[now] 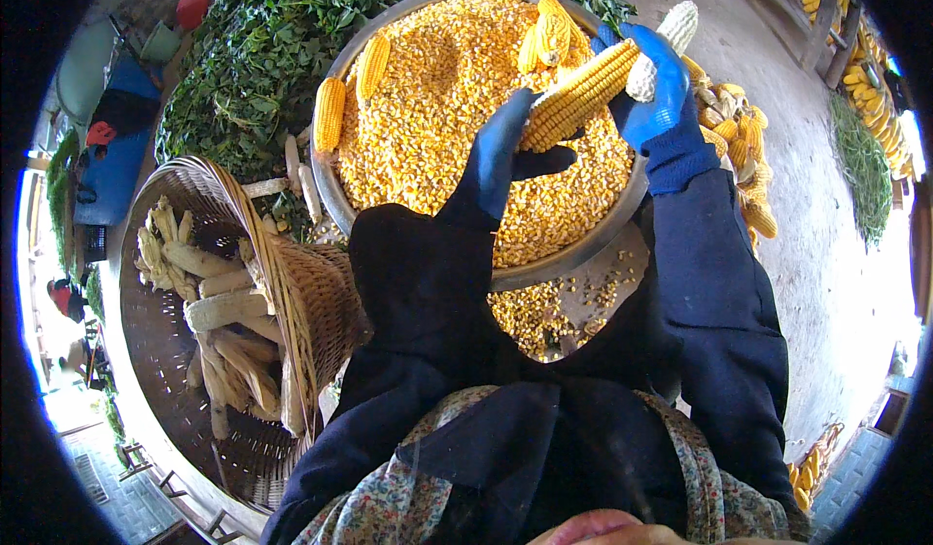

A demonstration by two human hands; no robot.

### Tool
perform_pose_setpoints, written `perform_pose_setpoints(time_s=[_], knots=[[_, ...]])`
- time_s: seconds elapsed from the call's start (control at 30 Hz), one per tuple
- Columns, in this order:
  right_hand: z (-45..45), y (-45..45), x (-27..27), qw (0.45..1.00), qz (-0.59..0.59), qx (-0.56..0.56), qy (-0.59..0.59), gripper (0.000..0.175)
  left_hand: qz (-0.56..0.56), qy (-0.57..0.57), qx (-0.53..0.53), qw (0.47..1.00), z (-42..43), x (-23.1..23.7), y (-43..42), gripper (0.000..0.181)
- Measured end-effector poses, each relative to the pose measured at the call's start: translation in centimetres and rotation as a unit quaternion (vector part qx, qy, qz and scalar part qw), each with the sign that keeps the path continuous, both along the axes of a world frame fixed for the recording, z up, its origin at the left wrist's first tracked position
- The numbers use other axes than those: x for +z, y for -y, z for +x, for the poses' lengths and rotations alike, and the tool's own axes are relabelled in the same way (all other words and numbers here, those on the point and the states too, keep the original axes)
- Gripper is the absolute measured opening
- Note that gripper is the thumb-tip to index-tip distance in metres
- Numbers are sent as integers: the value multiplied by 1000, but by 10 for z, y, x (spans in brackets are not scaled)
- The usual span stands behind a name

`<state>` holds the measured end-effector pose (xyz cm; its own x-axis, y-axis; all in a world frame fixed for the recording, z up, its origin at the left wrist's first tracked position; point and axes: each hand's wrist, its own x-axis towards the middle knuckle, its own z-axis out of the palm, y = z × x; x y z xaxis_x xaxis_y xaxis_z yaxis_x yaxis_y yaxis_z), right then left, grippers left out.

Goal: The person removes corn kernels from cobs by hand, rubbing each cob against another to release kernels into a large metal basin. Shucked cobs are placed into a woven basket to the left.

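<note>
Both hands wear blue-coated gloves over a wide metal basin (565, 262) filled with loose yellow corn kernels (423, 136). My left hand (490, 153) grips the near end of an ear of corn (579, 96), its thumb and fingers on either side. At the ear's far end, my right hand (662, 104) is closed around a pale bare corncob (679, 27), which presses against the ear. Two yellow ears, one (330, 115) by the rim and another (373, 67) on the kernels, lie at the basin's left. Several more ears (552, 31) rest at its far right.
On the left, a woven basket (291, 290) contains stripped cobs and husks (226, 312). Leafy green plants (248, 64) are heaped behind the basin. More corn ears (743, 144) lie to the right on the concrete floor (809, 180). Spilled kernels (536, 319) are below the basin.
</note>
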<state>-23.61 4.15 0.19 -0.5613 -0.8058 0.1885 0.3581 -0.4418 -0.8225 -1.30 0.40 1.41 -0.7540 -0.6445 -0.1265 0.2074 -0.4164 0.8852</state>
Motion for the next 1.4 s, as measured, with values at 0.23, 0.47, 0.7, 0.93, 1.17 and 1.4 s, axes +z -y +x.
perform_pose_setpoints(time_s=[0.23,0.47,0.7,0.93,1.17,1.4], knots=[[32,-9,26,998,54,1,-20,46,21,14,54,998,4,-6,3,56],[59,-14,50,992,58,0,-112,50,118,30,-31,992,6,-21,10,73],[34,-16,32,997,71,-18,-40,51,25,67,13,997,-8,-6,-6,57],[88,-10,62,971,114,-10,-210,41,172,72,-27,982,-1,-27,3,58],[40,-19,31,984,102,-17,-147,53,11,42,20,999,-15,-17,-11,62],[64,-23,42,971,120,-53,-198,55,45,88,6,995,-5,-12,-6,54]])
